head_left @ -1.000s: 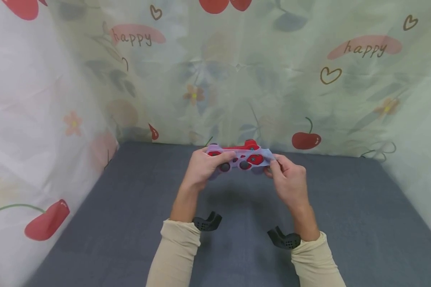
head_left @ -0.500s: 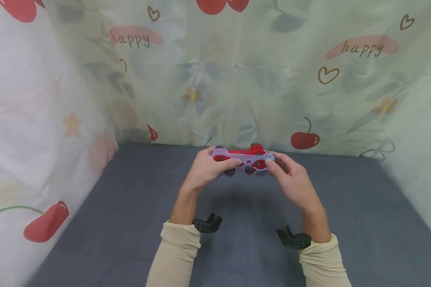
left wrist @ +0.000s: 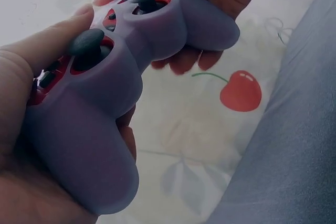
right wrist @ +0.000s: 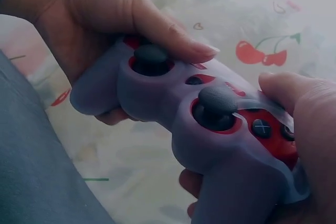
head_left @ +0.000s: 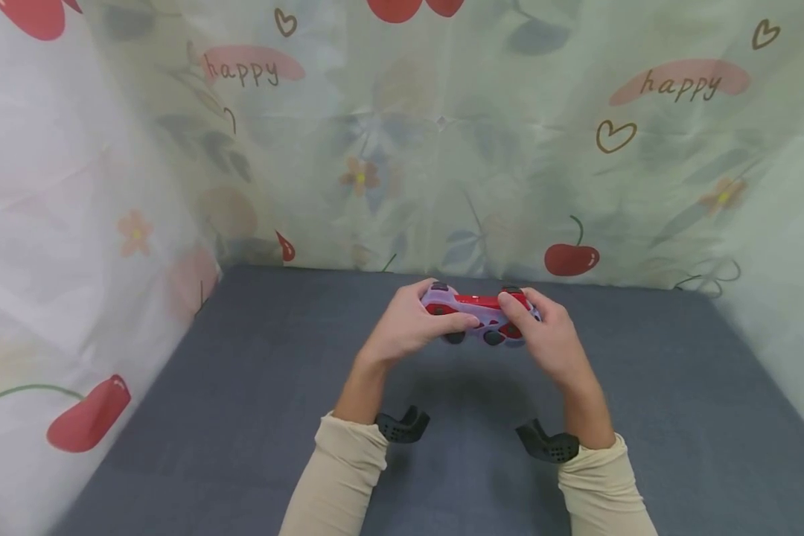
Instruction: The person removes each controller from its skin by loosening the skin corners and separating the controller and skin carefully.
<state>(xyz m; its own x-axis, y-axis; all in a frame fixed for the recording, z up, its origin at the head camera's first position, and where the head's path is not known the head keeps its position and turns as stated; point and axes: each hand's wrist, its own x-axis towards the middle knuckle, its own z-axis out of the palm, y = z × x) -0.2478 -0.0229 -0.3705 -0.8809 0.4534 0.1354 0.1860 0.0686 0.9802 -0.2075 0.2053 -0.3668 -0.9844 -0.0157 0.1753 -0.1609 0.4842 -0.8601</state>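
As left hand (head_left: 407,324) grips one end, right hand (head_left: 549,339) the other, game controller (head_left: 484,303) between

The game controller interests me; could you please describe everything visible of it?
The game controller is red, with two black thumbsticks and dark buttons, one marked with a cross. A translucent purple, rubbery-looking cover wraps its handles, leaving red along its far edge bare. It is held above the table, thumbsticks on its near side, the left hand gripping one end, the right hand the other.
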